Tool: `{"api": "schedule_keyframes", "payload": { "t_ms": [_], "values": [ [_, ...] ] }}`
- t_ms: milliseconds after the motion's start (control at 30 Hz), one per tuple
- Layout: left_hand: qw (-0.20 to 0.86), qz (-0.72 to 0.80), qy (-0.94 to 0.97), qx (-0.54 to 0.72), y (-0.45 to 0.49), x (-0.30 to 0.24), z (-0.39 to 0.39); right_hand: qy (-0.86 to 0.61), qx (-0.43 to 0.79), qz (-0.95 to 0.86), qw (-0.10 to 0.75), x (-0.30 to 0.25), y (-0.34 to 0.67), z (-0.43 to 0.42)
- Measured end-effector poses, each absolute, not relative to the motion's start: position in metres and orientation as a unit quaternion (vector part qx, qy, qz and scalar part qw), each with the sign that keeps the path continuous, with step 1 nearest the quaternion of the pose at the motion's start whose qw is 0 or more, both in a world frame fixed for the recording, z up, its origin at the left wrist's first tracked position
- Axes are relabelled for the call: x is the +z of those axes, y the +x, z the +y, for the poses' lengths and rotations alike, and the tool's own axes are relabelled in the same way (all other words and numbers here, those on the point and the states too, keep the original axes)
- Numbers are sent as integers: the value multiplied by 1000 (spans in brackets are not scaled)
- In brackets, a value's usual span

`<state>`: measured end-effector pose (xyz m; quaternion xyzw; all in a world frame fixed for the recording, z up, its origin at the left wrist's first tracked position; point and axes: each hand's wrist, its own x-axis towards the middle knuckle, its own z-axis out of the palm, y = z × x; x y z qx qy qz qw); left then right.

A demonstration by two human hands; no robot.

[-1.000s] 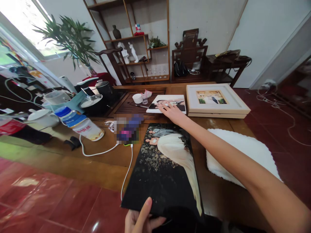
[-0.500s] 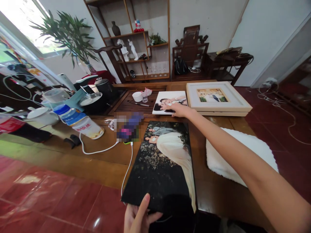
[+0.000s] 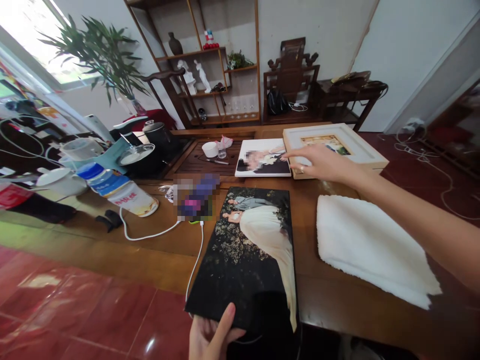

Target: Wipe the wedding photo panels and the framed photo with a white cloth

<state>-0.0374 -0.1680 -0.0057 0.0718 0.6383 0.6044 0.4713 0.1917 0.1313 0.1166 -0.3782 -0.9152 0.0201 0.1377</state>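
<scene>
My left hand (image 3: 215,330) grips the near left corner of a dark photo album (image 3: 240,265), thumb on top and fingers beneath. Its cover shows a couple, one in a long pale gown. My right hand (image 3: 320,162) reaches across the table with its fingers stretched out and nothing in them. It hovers by the gap between a smaller white-edged photo album (image 3: 275,159) and a pale wooden picture frame (image 3: 362,142). Whether the fingertips touch either one I cannot tell. A white fluffy cloth (image 3: 367,245) lies below my right forearm.
A milk-type bottle (image 3: 123,192), a cola bottle (image 3: 37,205) and a white charging cable (image 3: 150,235) occupy the left side. Behind them are a lidded pot (image 3: 137,157) and a white cup (image 3: 210,149) on a slatted tea tray (image 3: 187,167). The wooden table (image 3: 311,285) carries everything.
My right hand has moved right, off the white-edged album's cover toward the picture frame. The left hand still holds the dark album in nearly the same place.
</scene>
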Motion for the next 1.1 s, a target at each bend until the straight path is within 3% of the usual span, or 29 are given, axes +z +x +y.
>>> {"api": "schedule_keyframes", "payload": {
  "t_ms": [100,233,433,667,900,1100],
  "values": [
    [496,636,92,584,-44,-3,-171,-399,-33,-910,106,103,235,101],
    [529,638,130,544,-50,3,-177,-494,-130,-850,126,71,288,107],
    [555,647,203,481,-61,31,-165,-596,-113,-786,123,30,310,138],
    [573,646,294,409,-96,54,-128,-611,-137,-763,156,26,295,126],
    [566,643,321,404,-99,56,-103,-591,-135,-780,157,37,284,114],
    [571,645,356,362,-111,50,-85,-404,-75,-900,148,66,275,4]
  ]
}}
